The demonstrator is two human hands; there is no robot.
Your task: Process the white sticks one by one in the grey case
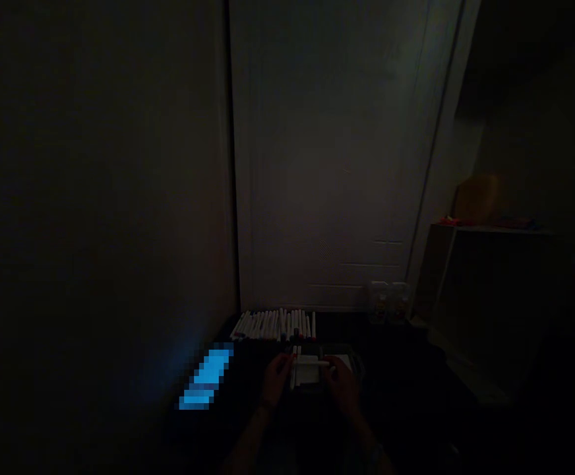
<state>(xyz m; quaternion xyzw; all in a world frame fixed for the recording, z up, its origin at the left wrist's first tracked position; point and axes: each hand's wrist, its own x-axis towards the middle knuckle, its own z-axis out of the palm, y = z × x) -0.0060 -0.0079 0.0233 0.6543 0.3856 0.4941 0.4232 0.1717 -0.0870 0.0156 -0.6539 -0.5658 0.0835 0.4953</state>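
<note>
The marker (314,362) lies level between the two hands, above the near part of the table (406,369), over an open case (359,361). The right hand (341,382) has its thumb and fingers drawn together on the marker's right end. The left hand (275,376) has its fingertips close together at the left end, where a bit of red shows; it is too dark to tell whether they pinch it or only touch it

As a judgement, the marker should be light and stiff, with a smooth barrel that may roll or slip in a loose pinch. It looks hardly fragile, though a cap could come off if pulled lengthwise. A light grip with thumb and two fingers round the middle of the barrel should balance it best; holding each end also keeps it level

A row of markers (272,324) lies side by side at the far left of the table, so close that picking one from the middle would probably call for fingertips at its near end. A glowing screen (206,377) lies to the left, well apart from the hands
</note>
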